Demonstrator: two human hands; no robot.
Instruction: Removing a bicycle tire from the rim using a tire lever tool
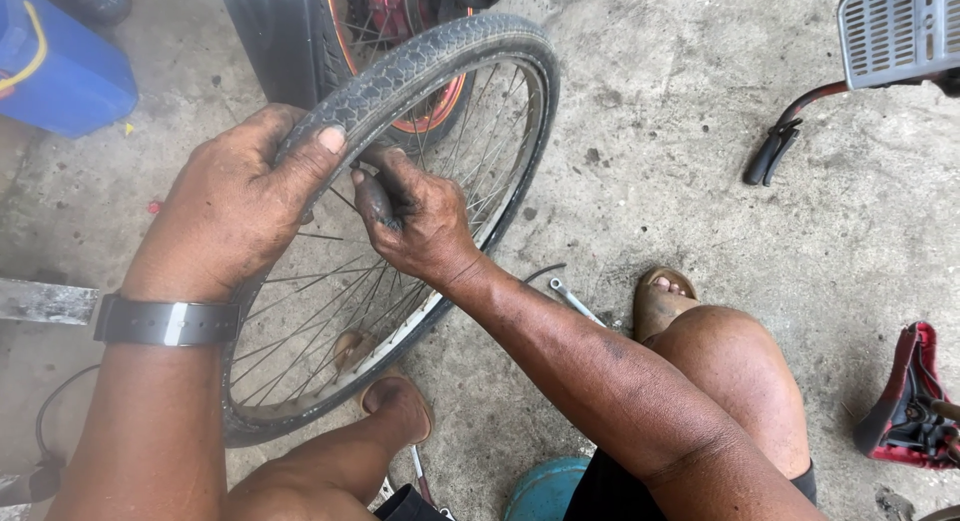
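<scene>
Tyre (420, 61) on upright wheel, gripped by left hand (235, 206), right hand (415, 216).

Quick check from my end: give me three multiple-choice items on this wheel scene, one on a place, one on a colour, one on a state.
1. Where does the spanner lie?
A. on the concrete floor beside the right foot
B. on the tyre
C. in a hand

2. What colour is the container at top left?
A. red
B. blue
C. green

3. How is the left hand set?
A. open, in the air
B. flat on the floor
C. gripping the tyre

Answers: 1 A, it rests on bare concrete; 2 B, its side is blue; 3 C, thumb and fingers wrap the tread.
</scene>
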